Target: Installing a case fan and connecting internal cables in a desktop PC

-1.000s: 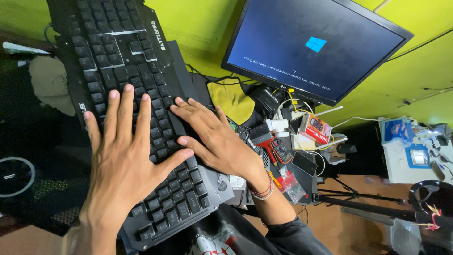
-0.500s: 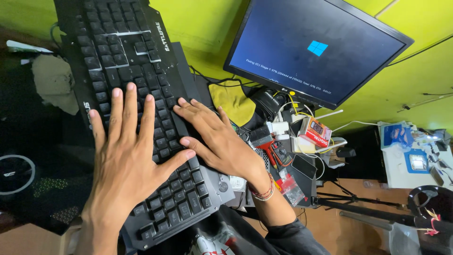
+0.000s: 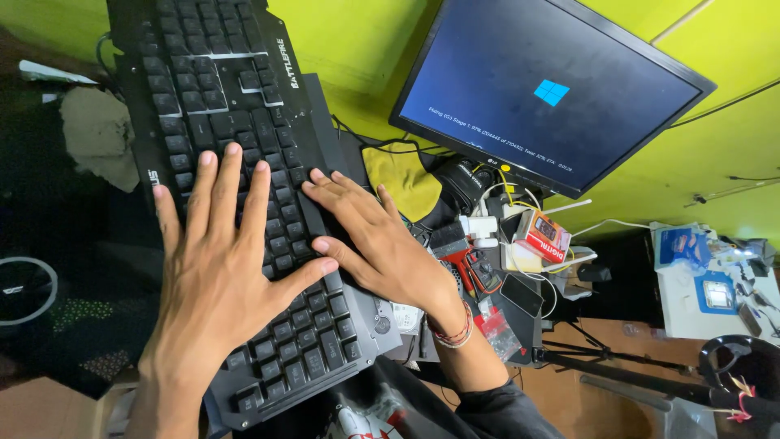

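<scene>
A black keyboard (image 3: 236, 106) lies slantwise from the top left down to the bottom middle. My left hand (image 3: 215, 272) rests flat on its keys with the fingers spread. My right hand (image 3: 382, 248) lies at the keyboard's right edge, fingers stretched over the keys there, a red thread band on the wrist. Neither hand holds anything.
A monitor (image 3: 552, 89) with a dark blue screen stands at the upper right before a yellow-green wall. Below it lie a yellow cloth (image 3: 402, 180), cables, a red multimeter (image 3: 475, 272), a small red box (image 3: 543, 236) and a phone (image 3: 522, 294). A white table (image 3: 691, 309) with small items stands at far right.
Both hands stay on the keyboard in nearly the same pose. The view has shifted slightly, so everything sits a little further right.
</scene>
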